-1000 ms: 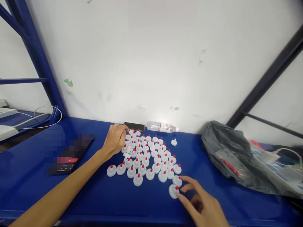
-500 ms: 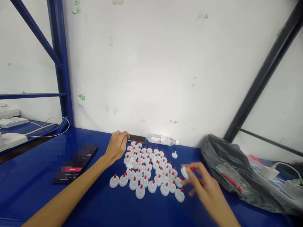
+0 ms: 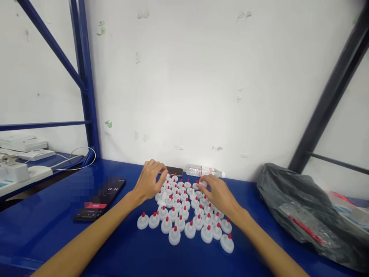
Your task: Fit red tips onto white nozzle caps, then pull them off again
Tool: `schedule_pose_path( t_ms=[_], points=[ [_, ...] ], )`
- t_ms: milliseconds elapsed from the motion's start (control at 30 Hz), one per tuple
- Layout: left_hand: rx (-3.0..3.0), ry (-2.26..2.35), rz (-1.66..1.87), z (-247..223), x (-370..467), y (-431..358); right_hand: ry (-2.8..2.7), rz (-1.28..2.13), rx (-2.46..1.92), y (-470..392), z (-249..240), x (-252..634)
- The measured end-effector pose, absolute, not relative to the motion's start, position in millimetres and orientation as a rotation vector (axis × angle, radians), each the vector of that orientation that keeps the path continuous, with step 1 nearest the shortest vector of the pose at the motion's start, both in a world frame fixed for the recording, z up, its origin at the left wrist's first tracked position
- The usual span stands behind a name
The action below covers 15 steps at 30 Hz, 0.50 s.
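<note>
Several white round caps with red tips (image 3: 174,235) stand close together on the blue table (image 3: 121,246). My left hand (image 3: 150,179) is at the back left of the group, fingers bent down and pressed together; whatever its fingertips hold is hidden. At the back right of the group, my right hand (image 3: 216,190) pinches a white cap (image 3: 203,184) between thumb and fingers. Its forearm passes beside the caps on the right.
Behind the caps lie a dark phone (image 3: 175,171) and a clear plastic bottle (image 3: 201,171) by the wall. Another phone (image 3: 99,202) lies left. On the right, a dark grey bag (image 3: 271,192) bears a clear packet of red pieces (image 3: 308,229). Power strips (image 3: 37,174) sit far left.
My right hand, with a white cap in its fingers, has moved left and back from the right side of the group. My left hand stays near the back left. The view has shifted slightly.
</note>
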State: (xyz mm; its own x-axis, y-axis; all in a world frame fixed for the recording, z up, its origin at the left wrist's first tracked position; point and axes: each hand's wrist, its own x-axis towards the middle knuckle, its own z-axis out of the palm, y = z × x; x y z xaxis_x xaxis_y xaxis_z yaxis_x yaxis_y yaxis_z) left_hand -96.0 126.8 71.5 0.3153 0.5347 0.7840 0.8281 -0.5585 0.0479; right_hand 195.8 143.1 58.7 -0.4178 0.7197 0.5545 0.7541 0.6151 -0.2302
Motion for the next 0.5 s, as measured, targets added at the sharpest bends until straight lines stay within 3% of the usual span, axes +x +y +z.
schedule_pose_path(
  t_ms=[500],
  points=[
    [-2.334, -0.635, -0.582, 66, -59, 113, -2.259, -0.371, -0.816, 103, 60, 171]
  ],
)
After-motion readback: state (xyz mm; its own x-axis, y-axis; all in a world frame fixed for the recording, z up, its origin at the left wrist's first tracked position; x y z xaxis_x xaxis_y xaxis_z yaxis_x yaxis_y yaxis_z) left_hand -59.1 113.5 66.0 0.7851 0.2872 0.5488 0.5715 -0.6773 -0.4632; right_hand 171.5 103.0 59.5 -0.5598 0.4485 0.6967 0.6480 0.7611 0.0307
